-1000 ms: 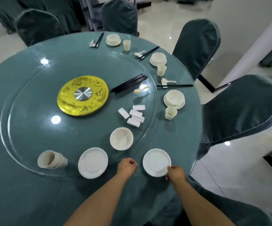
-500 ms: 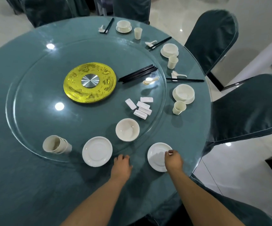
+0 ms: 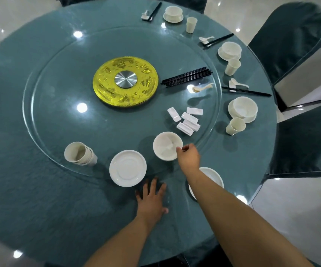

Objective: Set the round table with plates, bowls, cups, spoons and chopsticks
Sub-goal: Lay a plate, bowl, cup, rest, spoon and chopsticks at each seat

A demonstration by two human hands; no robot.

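My right hand [image 3: 189, 157] reaches over the glass turntable [image 3: 55, 105] and pinches the near right rim of a white bowl [image 3: 165, 146]. A white plate [image 3: 213, 175] lies on the round table [image 3: 40, 199] near the edge, partly hidden under my right forearm. My left hand [image 3: 152, 197] rests flat on the tablecloth, fingers spread, holding nothing. A second white plate [image 3: 127, 168] sits just beyond its fingertips. Stacked cups [image 3: 79, 154] lie on their side at the left. Black chopsticks [image 3: 186, 77], spoons [image 3: 202, 88] and white chopstick rests [image 3: 186, 120] lie on the turntable.
Three place settings with a bowl on a plate [image 3: 242, 109], a cup [image 3: 235, 126], a spoon and chopsticks [image 3: 246, 91] run along the right and far edge. A gold disc [image 3: 125, 81] marks the centre. Covered chairs [image 3: 307, 135] stand at the right.
My right hand left the near plate and moved forward to the bowl's rim. My left hand opened and flattened on the tablecloth. The view moved closer to the table.
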